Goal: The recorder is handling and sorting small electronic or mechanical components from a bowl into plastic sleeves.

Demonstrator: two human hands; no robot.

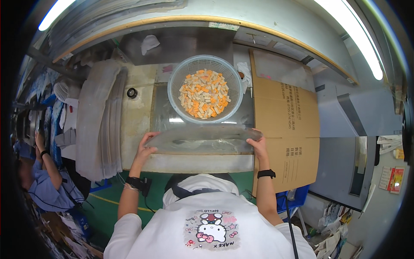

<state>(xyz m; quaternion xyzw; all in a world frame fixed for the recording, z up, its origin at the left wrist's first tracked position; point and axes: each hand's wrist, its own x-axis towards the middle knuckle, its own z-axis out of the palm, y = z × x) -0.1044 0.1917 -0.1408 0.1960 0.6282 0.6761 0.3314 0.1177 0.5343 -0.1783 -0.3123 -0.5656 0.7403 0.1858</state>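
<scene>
A clear, greyish plastic sheet [202,140] stretches in front of me, bowed and sagging between my hands; its exact form is hard to make out. Its left end is pinched in my left hand [145,150], thumb on the near side. My right hand [258,142] grips the other end, fingers closed around the edge. Just beyond the sheet stands a round, pale blue plastic basket [173,101] with perforated walls. Inside it lies a heap of small orange and whitish rectangular pieces [205,93].
Flattened cardboard [297,146] covers the right side of the bench. A stack of translucent sheets [97,125] lies at left, near a small black round object [132,93]. White cloths [149,44] rest farther back. At far left, another person's arm [51,166] reaches toward equipment.
</scene>
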